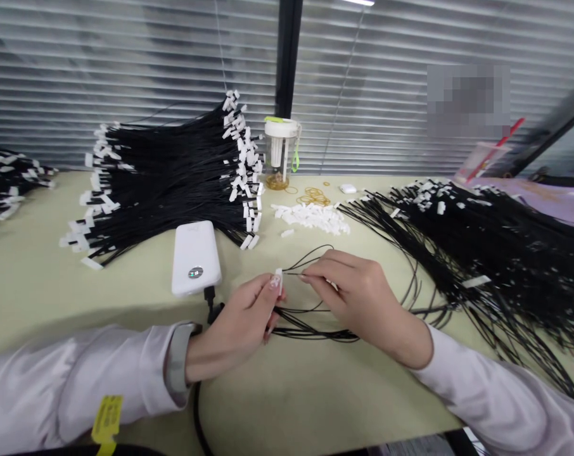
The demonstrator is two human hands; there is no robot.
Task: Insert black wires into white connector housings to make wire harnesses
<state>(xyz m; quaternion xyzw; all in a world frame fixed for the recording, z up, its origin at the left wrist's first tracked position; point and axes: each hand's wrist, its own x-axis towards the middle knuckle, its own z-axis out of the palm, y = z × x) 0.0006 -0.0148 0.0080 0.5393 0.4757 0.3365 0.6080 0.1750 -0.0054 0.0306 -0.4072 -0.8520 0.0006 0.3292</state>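
Note:
Between the thumb and fingers of my left hand (249, 310) is a small white plastic connector (280, 273). My right hand (353, 288) pinches a thin black wire (294, 273) just to the right of it, and the wire's end meets the connector. Whether it sits inside the connector is too small to tell. A loose bunch of black wires (315, 332) runs from under my left fingers, below my right hand, toward the right. Beyond both hands lies a pile of loose white connectors (313, 218).
A white power bank (196, 258) with a plugged-in cable lies left of my hands. Behind it rises a large stack of black cables (168, 168) with white ends. More black wires (496, 247) spread at right. A lidded cup (280, 155) and rubber bands (314, 196) stand behind.

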